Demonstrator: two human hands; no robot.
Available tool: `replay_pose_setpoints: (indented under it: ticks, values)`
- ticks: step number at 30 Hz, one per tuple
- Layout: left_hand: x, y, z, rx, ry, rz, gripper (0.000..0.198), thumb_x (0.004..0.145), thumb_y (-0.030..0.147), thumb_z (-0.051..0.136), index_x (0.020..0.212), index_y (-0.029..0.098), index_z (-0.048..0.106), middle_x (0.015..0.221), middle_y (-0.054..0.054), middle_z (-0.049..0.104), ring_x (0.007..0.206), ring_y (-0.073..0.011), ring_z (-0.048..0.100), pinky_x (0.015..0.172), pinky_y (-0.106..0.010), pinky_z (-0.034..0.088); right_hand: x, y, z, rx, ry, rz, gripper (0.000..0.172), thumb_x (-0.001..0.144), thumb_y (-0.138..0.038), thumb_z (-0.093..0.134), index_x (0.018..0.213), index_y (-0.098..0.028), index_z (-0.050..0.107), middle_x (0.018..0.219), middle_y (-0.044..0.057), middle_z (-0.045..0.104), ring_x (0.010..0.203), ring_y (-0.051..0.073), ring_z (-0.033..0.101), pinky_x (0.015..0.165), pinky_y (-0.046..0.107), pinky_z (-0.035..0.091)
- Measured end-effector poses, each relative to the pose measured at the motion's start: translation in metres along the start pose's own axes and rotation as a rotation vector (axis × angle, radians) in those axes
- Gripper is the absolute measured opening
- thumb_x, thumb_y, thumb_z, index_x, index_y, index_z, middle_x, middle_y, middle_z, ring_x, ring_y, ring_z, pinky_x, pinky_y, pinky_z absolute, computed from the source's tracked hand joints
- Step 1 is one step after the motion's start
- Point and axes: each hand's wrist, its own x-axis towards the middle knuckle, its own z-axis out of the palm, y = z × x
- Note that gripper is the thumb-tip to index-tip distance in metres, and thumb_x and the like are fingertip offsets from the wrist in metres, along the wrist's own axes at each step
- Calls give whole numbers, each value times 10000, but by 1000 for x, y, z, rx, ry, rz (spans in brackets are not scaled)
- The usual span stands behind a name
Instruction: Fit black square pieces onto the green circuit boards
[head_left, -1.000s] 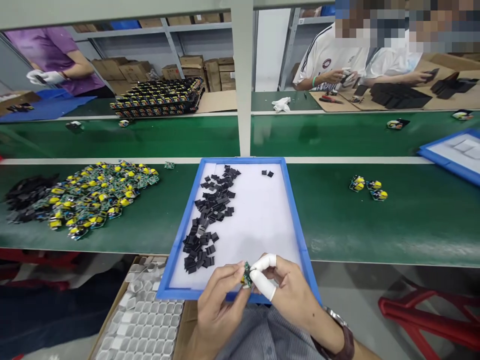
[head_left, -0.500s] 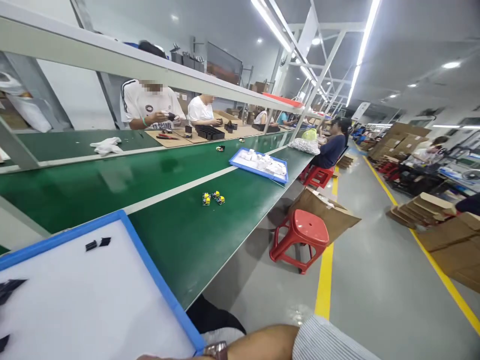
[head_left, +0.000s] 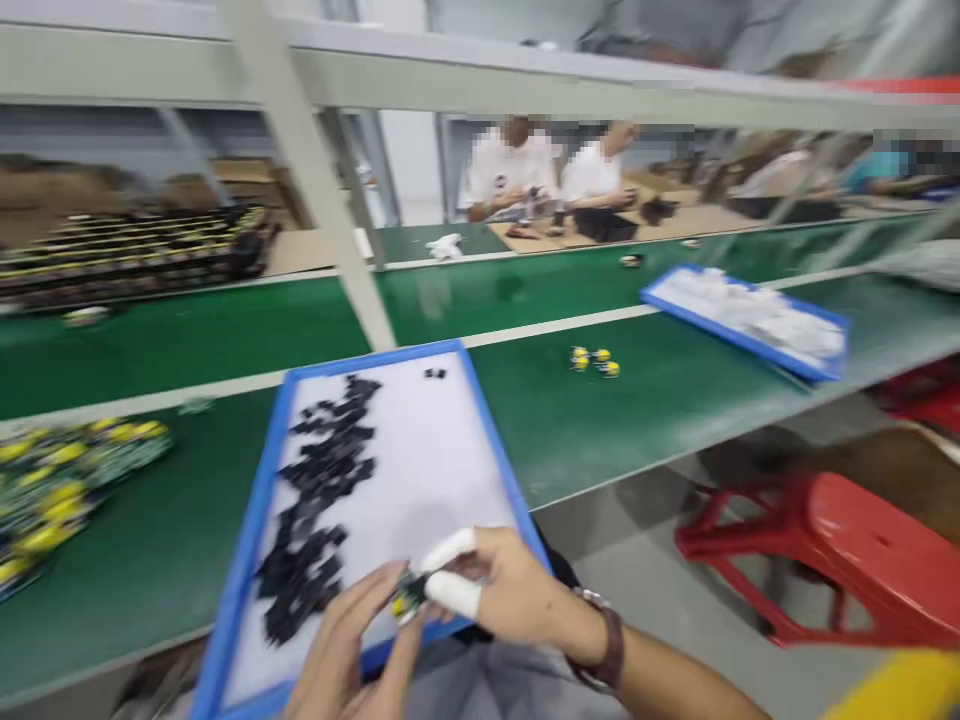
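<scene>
Both my hands meet over the near edge of a blue-rimmed white tray (head_left: 491, 440). My left hand (head_left: 352, 650) and my right hand (head_left: 502, 595) pinch a small circuit board (head_left: 409, 598) with a yellow part between them. White finger cots cover two fingers of my right hand, and a watch sits on that wrist. Several small black pieces (head_left: 322, 490) lie in a strip along the tray's left half. The picture is smeared by motion.
A heap of yellow-and-green boards (head_left: 60, 480) lies on the green bench at left. Three more boards (head_left: 594, 361) sit right of the tray, and a second blue tray (head_left: 750, 315) beyond them. A red stool (head_left: 847, 540) stands at right. People work across the conveyor.
The view has swung back from the aisle on the right toward the bench. My hands are in sight again, still gripping the small board over the tray's near edge.
</scene>
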Motion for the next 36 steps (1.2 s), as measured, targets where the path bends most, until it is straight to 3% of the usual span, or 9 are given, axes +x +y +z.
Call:
replay_pose_setpoints:
  ticks: [3,5,12,25,30,36]
  values:
    - [-9,12,-9,70,-69,24,422,859,99,717,1253,247,682,1174,-79,699,1073,-248,700,924,-379,607,-10,-10,-5,-109,-54,-109,261,862,-379,784,1027,-179,753,929,52,711,817,172,694,783,299,590]
    - [-8,19,-9,92,-89,47,465,870,51,691,1293,241,653,1154,-87,659,1065,-232,679,906,-357,600,-14,-12,-6,-185,-75,-168,284,834,-318,817,1083,-205,742,974,45,670,851,175,677,783,290,583]
    - [-3,35,-6,50,-128,97,494,880,-40,627,1323,179,614,1107,-91,583,1013,-188,636,852,-298,587,-20,-10,-8,-228,-144,-129,207,920,-282,730,1116,-216,743,942,34,618,845,164,610,782,275,545]
    - [-13,19,2,-60,-128,68,562,860,-92,629,1372,137,595,1066,-85,544,1061,-204,599,873,-337,583,-14,0,-14,-225,-144,-167,294,900,-182,749,1179,-274,730,972,37,610,866,180,603,797,308,526]
    - [-10,21,1,11,-36,127,562,828,-97,676,1343,122,617,1059,-84,569,1093,-220,603,898,-345,589,-11,1,-10,-215,-135,-169,317,867,-143,781,1145,-292,739,944,18,618,852,179,601,797,310,515]
    - [-5,25,2,1,66,110,543,812,-107,670,1298,134,649,1014,-59,581,1054,-202,630,897,-321,595,-14,0,1,-322,-120,-281,364,899,-83,705,1184,-310,716,985,19,613,860,175,603,789,310,506]
